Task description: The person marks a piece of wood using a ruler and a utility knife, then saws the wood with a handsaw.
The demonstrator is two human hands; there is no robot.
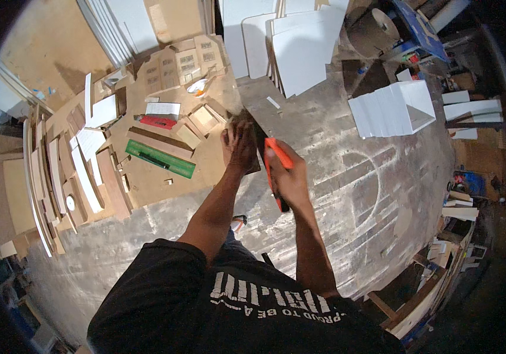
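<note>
My right hand [288,177] is closed round the orange handle of a handsaw [280,154]. The saw's dark blade runs forward, away from me, along the workbench's right edge. Just left of the blade, my left hand [240,147] is closed on a brown piece of wood [255,166] at that edge. My fingers and palm cover most of this wood. Where the blade meets the wood is too dark to make out.
The workbench [147,192] carries a green flat strip [160,158] with a black tool on it, a red tool [157,121], wood offcuts [204,119] and long strips. White panels [300,50] lean beyond. A white box-like piece [391,109] stands on the floor at right.
</note>
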